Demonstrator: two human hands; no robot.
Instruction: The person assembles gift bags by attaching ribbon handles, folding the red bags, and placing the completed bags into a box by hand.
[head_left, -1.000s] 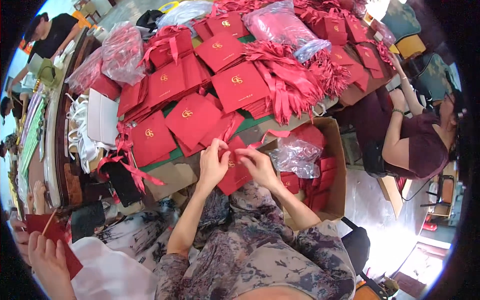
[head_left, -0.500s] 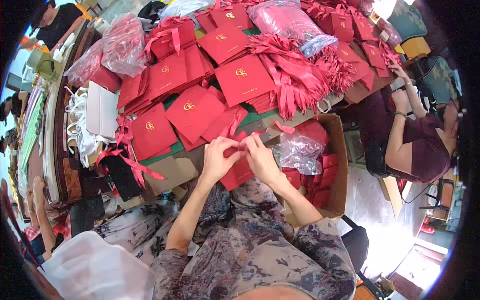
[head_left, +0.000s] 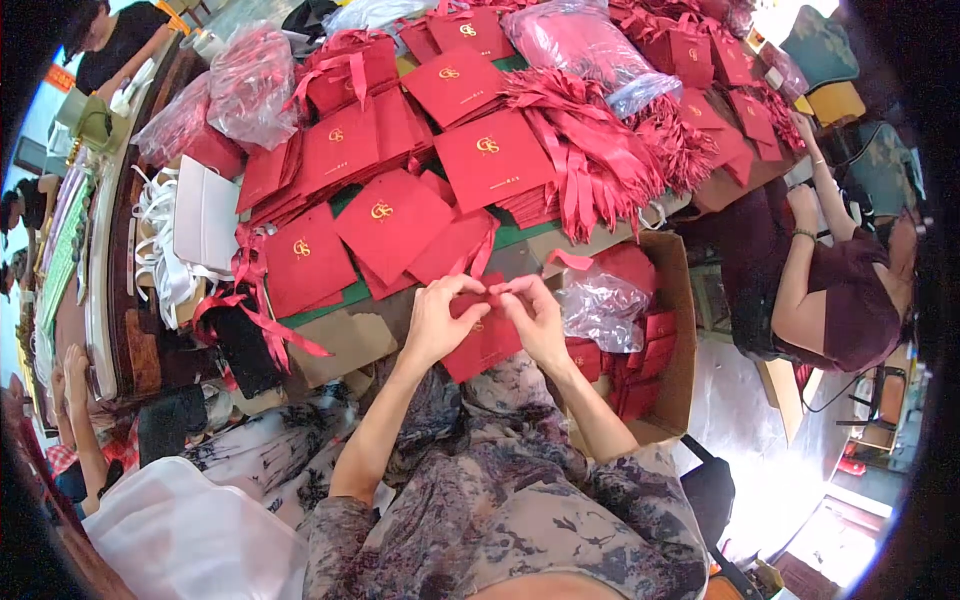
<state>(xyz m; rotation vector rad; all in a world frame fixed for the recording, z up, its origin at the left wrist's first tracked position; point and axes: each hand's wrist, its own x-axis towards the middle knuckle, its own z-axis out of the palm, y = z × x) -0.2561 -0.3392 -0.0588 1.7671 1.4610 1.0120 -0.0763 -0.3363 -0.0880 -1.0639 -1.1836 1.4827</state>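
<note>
Left hand (head_left: 440, 322) and right hand (head_left: 535, 320) pinch the red ribbon (head_left: 570, 261) at the far edge of the red gift bag (head_left: 482, 352), located left of the open cardboard carton (head_left: 678, 335).

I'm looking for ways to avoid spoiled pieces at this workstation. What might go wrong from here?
The red bag between the left hand and right hand could slip or crease, as it is handled above the lap.

The overlapping stacked red bags might slide if knocked.

The bunched red ribbons beside them could tangle.
</note>
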